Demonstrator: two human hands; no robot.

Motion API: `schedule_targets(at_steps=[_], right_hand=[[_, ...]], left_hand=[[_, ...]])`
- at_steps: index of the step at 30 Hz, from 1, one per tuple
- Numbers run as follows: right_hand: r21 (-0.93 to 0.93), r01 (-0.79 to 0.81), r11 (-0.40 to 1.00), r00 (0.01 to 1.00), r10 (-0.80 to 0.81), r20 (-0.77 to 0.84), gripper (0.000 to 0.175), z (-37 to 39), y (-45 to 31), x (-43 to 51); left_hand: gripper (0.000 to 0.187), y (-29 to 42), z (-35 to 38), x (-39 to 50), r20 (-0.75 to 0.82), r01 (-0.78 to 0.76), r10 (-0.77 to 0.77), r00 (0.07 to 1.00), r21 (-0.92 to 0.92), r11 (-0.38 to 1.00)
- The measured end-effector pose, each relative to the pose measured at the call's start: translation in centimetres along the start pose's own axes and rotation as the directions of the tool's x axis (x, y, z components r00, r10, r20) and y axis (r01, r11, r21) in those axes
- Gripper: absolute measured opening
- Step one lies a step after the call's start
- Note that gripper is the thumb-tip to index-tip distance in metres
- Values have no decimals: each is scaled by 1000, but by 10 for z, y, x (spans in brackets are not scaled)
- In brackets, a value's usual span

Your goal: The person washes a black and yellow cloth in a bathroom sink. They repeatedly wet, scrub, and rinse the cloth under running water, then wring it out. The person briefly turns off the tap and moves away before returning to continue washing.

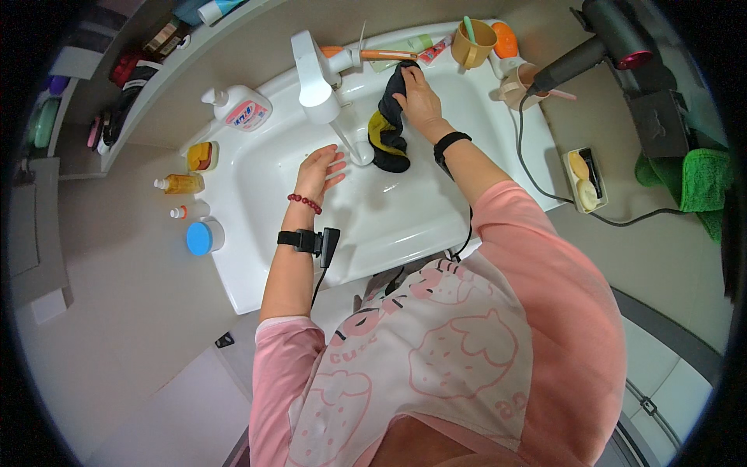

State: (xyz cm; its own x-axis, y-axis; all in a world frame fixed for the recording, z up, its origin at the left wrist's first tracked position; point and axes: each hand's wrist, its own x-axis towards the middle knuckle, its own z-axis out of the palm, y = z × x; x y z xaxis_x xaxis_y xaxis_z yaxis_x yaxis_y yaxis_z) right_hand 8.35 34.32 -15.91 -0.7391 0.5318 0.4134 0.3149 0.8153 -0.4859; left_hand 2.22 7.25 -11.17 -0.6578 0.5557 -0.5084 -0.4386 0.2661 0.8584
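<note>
My right hand (421, 102) grips the upper end of a black sock with a yellow band (386, 131). The sock hangs down along the back of the white washbasin (379, 216), its lower end near the drain (363, 153). Water runs in a thin stream from the white faucet (318, 82), falling just left of the sock. Beside that stream my left hand (320, 172) is held above the basin, fingers apart, with nothing in it.
A pump bottle (242, 108) stands left of the faucet. Along the left rim are small bottles, including an amber one (184, 184), and a blue-lidded jar (204, 237). Cups, one yellow (473, 44), sit at the back right. A hair dryer (601, 46) hangs right, its cord (528, 157) crossing the rim.
</note>
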Motion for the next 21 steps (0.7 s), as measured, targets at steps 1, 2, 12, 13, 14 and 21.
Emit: schedule_targets(at_steps=[1,2,12,13,14,21], right_hand=[[-31,-34,999,999,34,6,61,-1,2,2],[-16,-34,999,999,34,-6,60,-2,4,5],[194,-40,980,988,10,152,31,32,32,-28],[223,-120,967,966,62,249,30,32,42,-33],[211,-233,949,905,132,405,29,31,52,-37],[141,-259,955,956,233,177,44,17,73,-26]], left_hand=[[36,-1,0,0,1,1,-1,1000,1,1000],[35,-1,0,0,9,5,-5,1000,-7,1000],[34,-3,0,0,29,18,-18,999,-19,1000],[34,-3,-1,0,39,15,-14,999,-18,1000],[36,-3,-2,-1,27,23,-23,999,-7,1000],[52,-3,9,16,151,30,23,988,-342,939]])
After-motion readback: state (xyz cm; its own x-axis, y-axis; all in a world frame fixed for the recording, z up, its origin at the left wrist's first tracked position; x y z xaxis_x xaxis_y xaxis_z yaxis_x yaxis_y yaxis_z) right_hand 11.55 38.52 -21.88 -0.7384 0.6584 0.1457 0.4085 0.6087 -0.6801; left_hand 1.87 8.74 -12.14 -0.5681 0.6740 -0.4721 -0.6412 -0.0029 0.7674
